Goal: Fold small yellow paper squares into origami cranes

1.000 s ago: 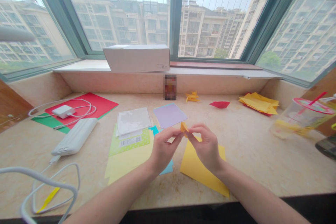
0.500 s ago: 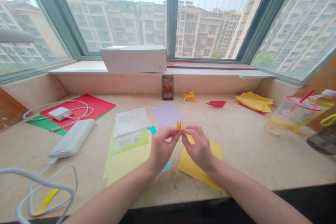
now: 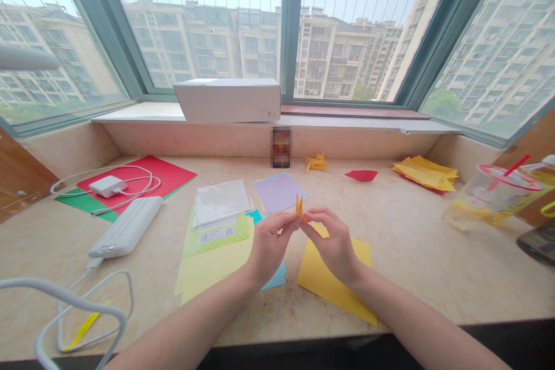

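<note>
A small folded piece of yellow paper (image 3: 299,207) is pinched between my two hands, its pointed tips sticking up. My left hand (image 3: 273,240) grips its lower left side with thumb and fingers, and my right hand (image 3: 332,237) grips the lower right. The fingertips almost meet and hide the bottom of the folded paper. Under my right hand lies a flat yellow sheet (image 3: 316,277). Beneath and left of my left hand are pale yellow sheets (image 3: 203,277) and a blue sheet (image 3: 276,278). Just beyond the hands rests a purple sheet (image 3: 280,192).
Farther back are yellow folded paper pieces (image 3: 317,162), a red folded paper (image 3: 362,175) and a yellow paper stack (image 3: 425,173). A lidded plastic cup (image 3: 489,196) stands right. At left lie a white power bank (image 3: 125,226), cables and red paper (image 3: 169,173).
The folded yellow paper now shows taller, narrower tips above my fingers. Both hands still pinch it in nearly the same place. The whole view has shifted slightly.
</note>
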Motion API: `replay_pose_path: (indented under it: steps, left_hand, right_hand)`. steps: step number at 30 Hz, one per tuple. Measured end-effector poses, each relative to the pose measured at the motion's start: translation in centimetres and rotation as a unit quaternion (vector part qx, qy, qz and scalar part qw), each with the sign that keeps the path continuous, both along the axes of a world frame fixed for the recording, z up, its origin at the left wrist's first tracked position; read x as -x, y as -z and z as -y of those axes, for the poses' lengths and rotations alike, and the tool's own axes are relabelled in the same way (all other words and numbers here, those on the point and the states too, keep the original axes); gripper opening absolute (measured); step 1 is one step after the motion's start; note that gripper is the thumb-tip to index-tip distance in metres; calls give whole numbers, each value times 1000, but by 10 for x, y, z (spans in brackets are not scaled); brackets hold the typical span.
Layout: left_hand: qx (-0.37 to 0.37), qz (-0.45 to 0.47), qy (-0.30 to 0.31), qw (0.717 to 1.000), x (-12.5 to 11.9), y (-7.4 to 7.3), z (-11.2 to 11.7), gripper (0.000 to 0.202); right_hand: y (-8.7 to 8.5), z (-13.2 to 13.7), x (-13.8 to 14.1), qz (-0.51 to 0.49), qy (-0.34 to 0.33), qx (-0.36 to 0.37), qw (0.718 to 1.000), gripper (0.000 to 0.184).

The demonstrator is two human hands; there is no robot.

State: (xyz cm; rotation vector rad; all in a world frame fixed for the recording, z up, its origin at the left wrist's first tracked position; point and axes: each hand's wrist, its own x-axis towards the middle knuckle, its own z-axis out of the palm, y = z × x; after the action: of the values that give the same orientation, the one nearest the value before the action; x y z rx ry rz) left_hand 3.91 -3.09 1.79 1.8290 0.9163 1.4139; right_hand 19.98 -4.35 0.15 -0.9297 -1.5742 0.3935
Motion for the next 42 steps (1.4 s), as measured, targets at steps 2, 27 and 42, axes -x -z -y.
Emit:
replay_pose_path:
  steps: [2,27,42]
  left_hand:
    - [10,11,4,1000,-1,1,0,18]
    - [153,81,43,984,-7,-1,-3,21]
    - [246,189,125,942,-8,-2,-6,26]
  right_hand:
    - [0,1,0,6,-4,4,1000,13]
    - [-7,-6,-1,-208,-80,220,950,26]
    - [-8,-7,-4,-309,-177,272,894,27]
